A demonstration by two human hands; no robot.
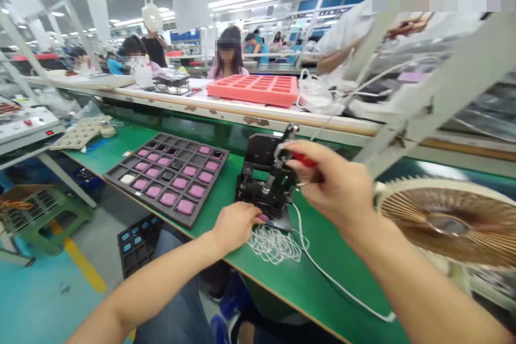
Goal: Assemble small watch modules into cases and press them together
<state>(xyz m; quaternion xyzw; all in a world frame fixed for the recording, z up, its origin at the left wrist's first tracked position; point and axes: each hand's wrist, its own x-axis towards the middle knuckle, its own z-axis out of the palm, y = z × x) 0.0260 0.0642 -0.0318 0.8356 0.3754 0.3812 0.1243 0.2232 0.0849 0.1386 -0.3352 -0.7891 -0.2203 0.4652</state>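
Observation:
A small black press jig stands on the green workbench. My right hand is closed round its red-handled lever at the top. My left hand is closed at the jig's front base, pinching a small pink part there. A heap of thin white strings lies just in front of the jig. Left of the jig sits a dark grid tray holding several pink parts and a few black ones.
A small fan runs at the right, its white cable crossing the bench. Behind are a red grid tray, white bags and other people. A cream tray, a control box, a floor crate and a green stool stand left.

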